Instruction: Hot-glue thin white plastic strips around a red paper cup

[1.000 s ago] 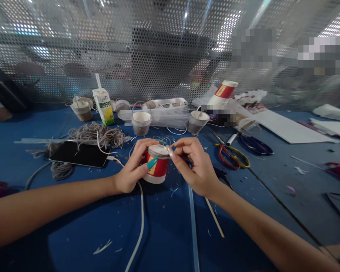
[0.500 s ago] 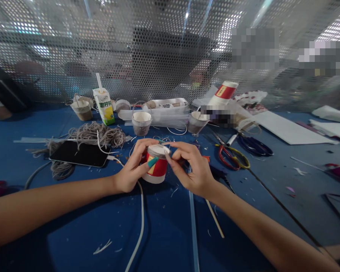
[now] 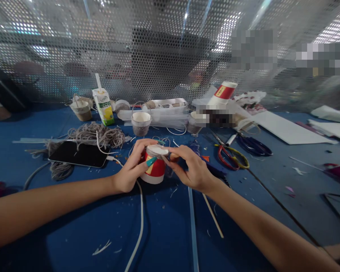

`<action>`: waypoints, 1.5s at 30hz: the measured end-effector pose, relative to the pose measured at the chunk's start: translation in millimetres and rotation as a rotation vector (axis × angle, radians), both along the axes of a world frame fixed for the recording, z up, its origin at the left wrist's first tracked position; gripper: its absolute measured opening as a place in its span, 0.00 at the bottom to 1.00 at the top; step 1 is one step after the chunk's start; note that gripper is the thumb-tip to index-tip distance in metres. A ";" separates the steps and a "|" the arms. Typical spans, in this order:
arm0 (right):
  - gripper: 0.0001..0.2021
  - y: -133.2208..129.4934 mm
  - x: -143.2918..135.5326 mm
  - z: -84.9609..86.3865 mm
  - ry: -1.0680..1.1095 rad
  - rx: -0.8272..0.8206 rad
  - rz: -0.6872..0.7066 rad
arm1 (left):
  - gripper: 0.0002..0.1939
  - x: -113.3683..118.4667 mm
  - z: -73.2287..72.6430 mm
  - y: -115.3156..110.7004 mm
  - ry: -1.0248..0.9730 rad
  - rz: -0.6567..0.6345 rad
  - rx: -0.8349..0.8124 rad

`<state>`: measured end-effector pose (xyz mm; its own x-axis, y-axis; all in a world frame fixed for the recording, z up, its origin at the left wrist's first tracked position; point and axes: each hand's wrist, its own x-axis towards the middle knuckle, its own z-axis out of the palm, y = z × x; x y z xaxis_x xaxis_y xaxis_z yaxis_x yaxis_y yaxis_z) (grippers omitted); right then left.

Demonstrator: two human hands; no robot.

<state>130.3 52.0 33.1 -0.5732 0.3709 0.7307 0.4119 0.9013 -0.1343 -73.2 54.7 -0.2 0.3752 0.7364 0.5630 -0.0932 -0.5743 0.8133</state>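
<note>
A red-and-white paper cup [image 3: 158,170] sits upside down on the blue table, with grey cord [image 3: 156,152] wound around its upper end. My left hand [image 3: 133,168] is closed around the cup's left side, thumb on the red front and fingers behind the top. On the other side, my right hand [image 3: 193,170] pinches a stretch of the cord against the cup's upper right edge. Beyond my hands stands a small grey-wrapped cup [image 3: 141,124] with a thin handle.
To the left lie a black phone [image 3: 78,154] and a tangle of grey cord [image 3: 102,135] near a drink carton [image 3: 103,106]. Scissors [image 3: 232,158] lie at right, beside a white board [image 3: 291,127]. A white cable [image 3: 141,223] and a wooden stick [image 3: 213,215] run across the front.
My right hand has shifted slightly along the cup's right edge, and the pinched cord now shows against its side. My left hand keeps its hold on the cup.
</note>
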 end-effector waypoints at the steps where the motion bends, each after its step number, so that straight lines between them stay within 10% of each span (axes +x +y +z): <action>1: 0.13 1.0 1.2 -0.1 -0.015 0.015 -0.007 | 0.24 -0.2 -1.0 0.5 -0.001 -0.007 0.000; 45: 0.20 -4.0 -2.7 2.1 0.009 0.047 0.011 | 0.24 1.3 1.6 -1.0 0.017 0.009 0.053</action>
